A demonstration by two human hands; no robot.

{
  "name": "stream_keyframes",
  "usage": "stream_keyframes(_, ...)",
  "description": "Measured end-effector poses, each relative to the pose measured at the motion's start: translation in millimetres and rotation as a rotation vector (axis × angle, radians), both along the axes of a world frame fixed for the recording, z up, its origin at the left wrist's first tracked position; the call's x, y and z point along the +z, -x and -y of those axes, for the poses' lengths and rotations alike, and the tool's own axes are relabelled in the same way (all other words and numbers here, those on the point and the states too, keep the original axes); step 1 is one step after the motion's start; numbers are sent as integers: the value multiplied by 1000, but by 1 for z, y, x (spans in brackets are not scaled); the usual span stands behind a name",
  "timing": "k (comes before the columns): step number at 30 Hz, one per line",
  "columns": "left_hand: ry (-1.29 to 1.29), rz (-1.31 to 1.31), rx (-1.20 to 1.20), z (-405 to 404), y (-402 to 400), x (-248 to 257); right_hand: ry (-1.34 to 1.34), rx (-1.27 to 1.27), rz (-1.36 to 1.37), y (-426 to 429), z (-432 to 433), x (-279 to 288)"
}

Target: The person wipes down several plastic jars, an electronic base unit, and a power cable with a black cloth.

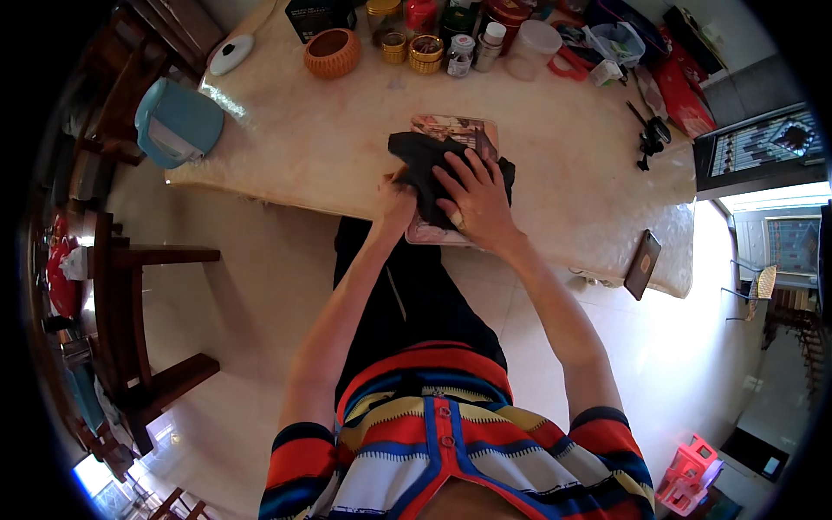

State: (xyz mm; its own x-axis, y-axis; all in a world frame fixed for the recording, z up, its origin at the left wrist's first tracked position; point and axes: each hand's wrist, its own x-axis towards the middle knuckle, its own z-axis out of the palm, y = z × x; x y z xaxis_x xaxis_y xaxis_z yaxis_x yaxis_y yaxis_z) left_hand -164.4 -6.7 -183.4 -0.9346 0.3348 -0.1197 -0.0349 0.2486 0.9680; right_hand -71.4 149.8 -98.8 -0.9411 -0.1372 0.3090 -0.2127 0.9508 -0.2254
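A black cloth (422,159) lies bunched over the middle of a flat rectangular case (455,127) with a printed pinkish picture on its top. My right hand (478,195) presses palm down on the cloth, its fingers spread, with a light patch that looks like a plaster near the thumb. At the left edge of the case, my left hand (395,201) is curled beside the cloth. Its fingertips are hidden, so whether it grips the case or the cloth does not show. The case rests near the front edge of the table (292,136).
Across the back stand an orange ribbed pot (331,55), several jars and a clear plastic container (533,49). A blue pitcher (185,123) is at the left. A phone (642,263) lies at the right front edge; a small black device (652,136) sits farther back. A wooden chair (140,312) stands left.
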Motion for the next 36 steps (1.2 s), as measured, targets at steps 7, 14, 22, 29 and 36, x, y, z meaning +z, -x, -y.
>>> stream_keyframes(7,-182,-242,-320,21,-55,69,-3,-176,-144,12,4,-3)
stream_keyframes(14,-32,-387,-307,26,-56,46,-163,145,-19,-14,19,5)
stream_keyframes(22,-13,-456,-243,23,-55,36,-100,-17,-177,67,5,1)
stream_keyframes(29,-95,-456,-224,19,-53,53,-107,-195,-171,73,-28,-12)
stream_keyframes(36,-22,-262,-322,27,-57,27,-53,19,-55,-9,19,-5)
